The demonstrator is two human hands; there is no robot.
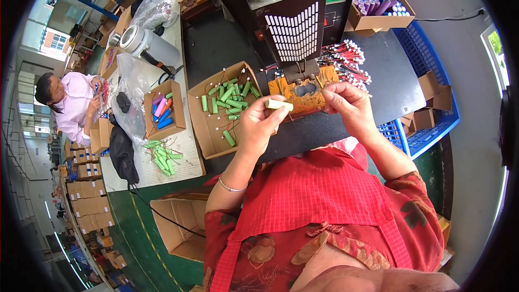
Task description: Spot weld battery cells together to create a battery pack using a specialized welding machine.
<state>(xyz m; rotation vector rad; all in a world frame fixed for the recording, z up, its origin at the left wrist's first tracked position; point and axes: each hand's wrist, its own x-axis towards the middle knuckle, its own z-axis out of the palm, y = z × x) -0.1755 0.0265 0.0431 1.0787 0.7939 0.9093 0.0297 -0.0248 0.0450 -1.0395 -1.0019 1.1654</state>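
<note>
My left hand [258,124] pinches a green cylindrical battery cell [278,105] between thumb and fingers, lying nearly level before the machine. Close by on the right, the fingers of my right hand [350,109] are pressed together; what they hold is too small to make out. Both hands are at the front of a worn orange-brown block [303,93] under the head of a spot welding machine [292,30]. Left of my left hand, a cardboard box [201,124] holds several green cells with thin wire leads.
Behind the block lies a pile of red and black wire leads [348,59]. A box of purple and blue cells [384,20] stands at the far right, beside a blue plastic crate [440,89]. Leftward are loose green cells [162,157], a small box [172,121] and a co-worker [73,100].
</note>
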